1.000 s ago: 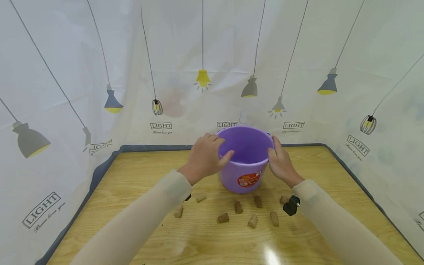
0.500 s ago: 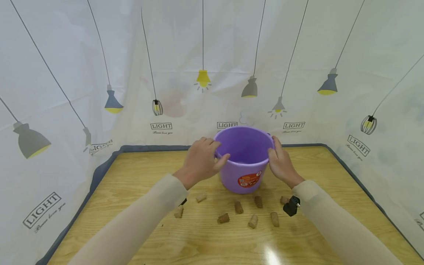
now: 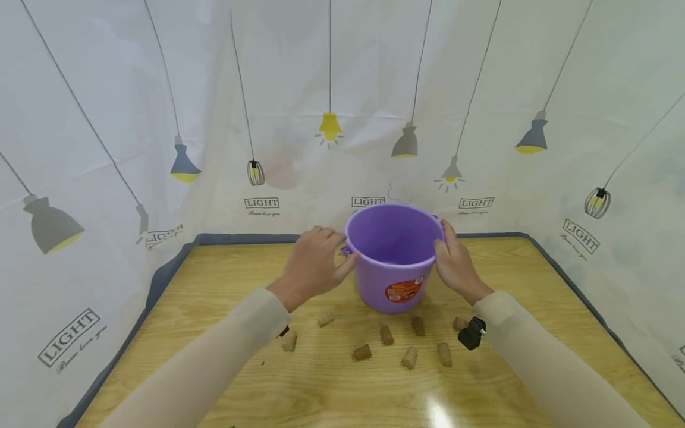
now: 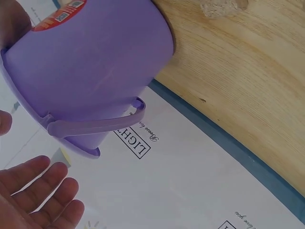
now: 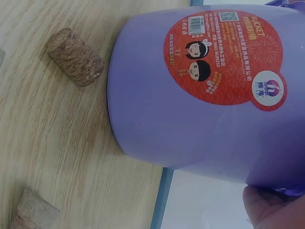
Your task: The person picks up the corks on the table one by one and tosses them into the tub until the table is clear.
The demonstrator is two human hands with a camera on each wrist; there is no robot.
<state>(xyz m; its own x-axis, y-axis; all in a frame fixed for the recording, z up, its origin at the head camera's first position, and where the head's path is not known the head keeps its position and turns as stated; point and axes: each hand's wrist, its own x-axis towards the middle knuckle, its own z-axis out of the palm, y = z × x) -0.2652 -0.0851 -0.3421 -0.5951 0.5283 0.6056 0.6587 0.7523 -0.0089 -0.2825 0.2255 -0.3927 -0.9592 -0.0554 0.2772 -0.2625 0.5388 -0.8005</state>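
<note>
A purple plastic bucket (image 3: 393, 285) with a red label stands upright on the wooden table. My right hand (image 3: 458, 261) grips the bucket's right rim; in the right wrist view only part of that hand (image 5: 271, 207) shows at the lower corner. To the left of the rim is my left hand (image 3: 313, 261), fingers extended and holding nothing. The left wrist view shows this hand's fingers (image 4: 55, 191) apart from the bucket, close to its purple handle (image 4: 95, 125). Several corks lie before the bucket, among them a dark brown cork (image 5: 76, 57) near its base.
A pale cork (image 3: 325, 318) and another cork (image 3: 289, 341) lie at the left, below my left hand. One cork (image 3: 459, 323) is partly behind the right wrist's black camera (image 3: 472, 333). A white cloth wall (image 3: 299, 220) printed with lamps encloses the table (image 3: 241, 273) behind and at both sides.
My left hand has drawn off the bucket's left rim and shifted left, uncovering the handle joint there. The right hand, bucket and corks stay in place.
</note>
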